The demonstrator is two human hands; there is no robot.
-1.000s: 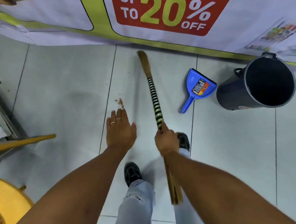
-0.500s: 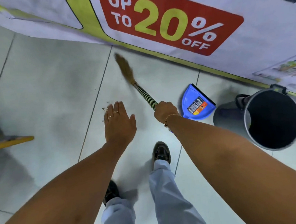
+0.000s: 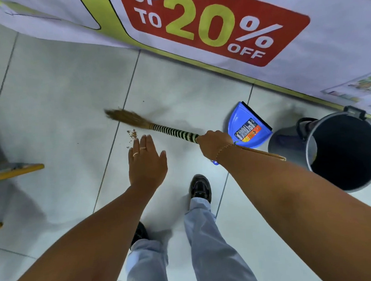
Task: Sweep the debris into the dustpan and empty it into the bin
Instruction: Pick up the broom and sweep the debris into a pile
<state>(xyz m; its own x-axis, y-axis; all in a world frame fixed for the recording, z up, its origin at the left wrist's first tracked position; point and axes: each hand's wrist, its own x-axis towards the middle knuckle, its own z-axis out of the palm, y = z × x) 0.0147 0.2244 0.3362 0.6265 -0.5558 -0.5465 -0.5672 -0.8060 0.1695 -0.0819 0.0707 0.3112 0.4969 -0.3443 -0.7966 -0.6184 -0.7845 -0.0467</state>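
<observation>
A small pile of brown debris lies on the pale tile floor, just beyond my left fingertips. My right hand grips a straw hand broom by its green-and-black banded handle; the blurred bristle end points left, just above the debris. My left hand hovers flat with fingers apart, holding nothing. A blue dustpan with a label lies on the floor right of my right hand, its handle hidden behind my wrist. A dark grey bin stands open-mouthed at the right.
A sale banner runs along the floor's far edge, behind the dustpan and bin. A yellow-edged piece of furniture juts in at the left. My two feet stand on the tiles below the hands.
My right hand has swung the broom head leftward and down, from pointing up toward the banner to lying just above the debris. My left hand has stayed hovering near the pile.
</observation>
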